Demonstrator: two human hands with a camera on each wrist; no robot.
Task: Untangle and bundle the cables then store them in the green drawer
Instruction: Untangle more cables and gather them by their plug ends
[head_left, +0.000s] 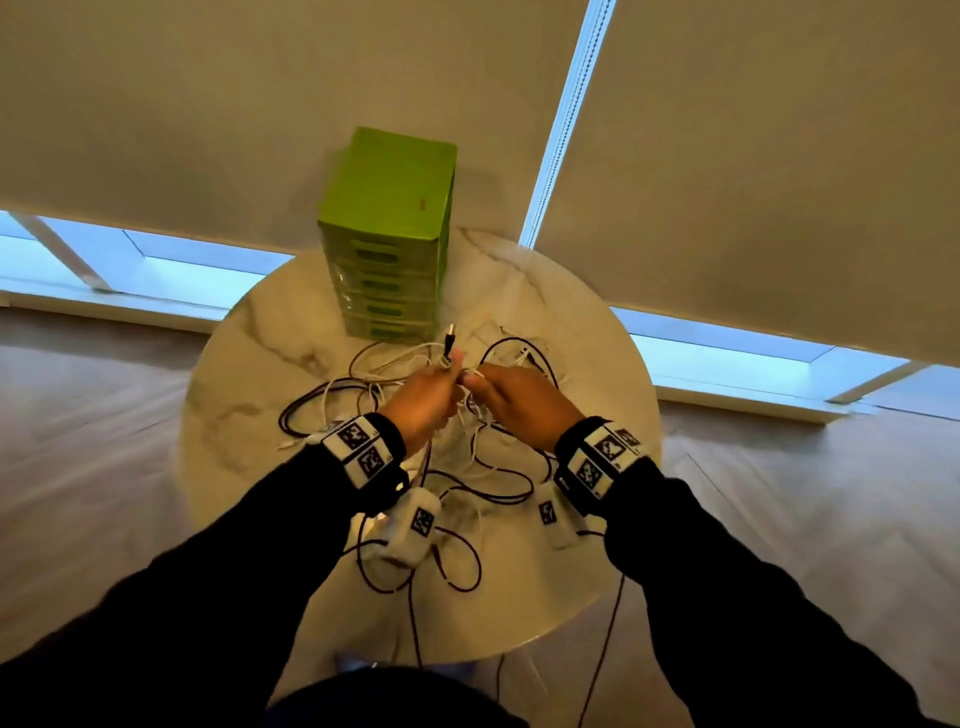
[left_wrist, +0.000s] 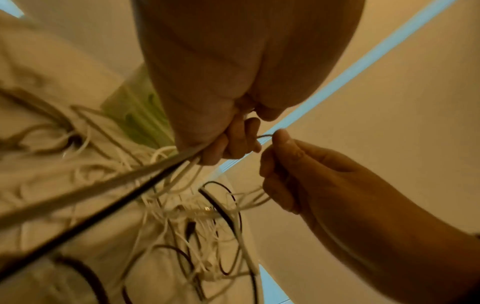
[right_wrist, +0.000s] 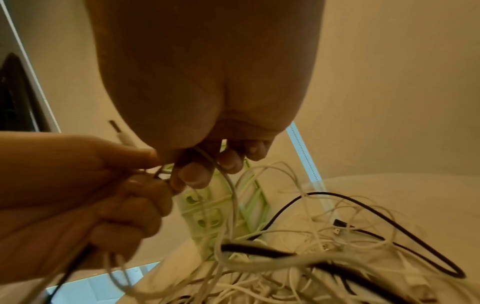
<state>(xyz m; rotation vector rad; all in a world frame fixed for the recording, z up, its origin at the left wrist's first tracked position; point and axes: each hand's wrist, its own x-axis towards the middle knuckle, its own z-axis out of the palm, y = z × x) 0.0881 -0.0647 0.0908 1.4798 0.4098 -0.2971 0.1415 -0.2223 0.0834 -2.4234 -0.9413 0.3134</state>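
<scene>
A tangle of white and black cables (head_left: 415, 415) sprawls over the round marble table (head_left: 249, 364), seen too in the wrist views (right_wrist: 324, 257) (left_wrist: 197, 214). My left hand (head_left: 428, 392) grips a cable whose plug (head_left: 450, 335) sticks up above the fist (right_wrist: 116, 129). My right hand (head_left: 511, 397) pinches a white cable (right_wrist: 228, 181) right beside the left hand, thumbs nearly touching. Behind the hands stands the green drawer unit (head_left: 387, 234), all its drawers pushed in.
Some cables (head_left: 415, 613) hang off the table's near edge toward the floor. Window blinds (head_left: 753, 156) hang behind the table. The table's left part is bare marble.
</scene>
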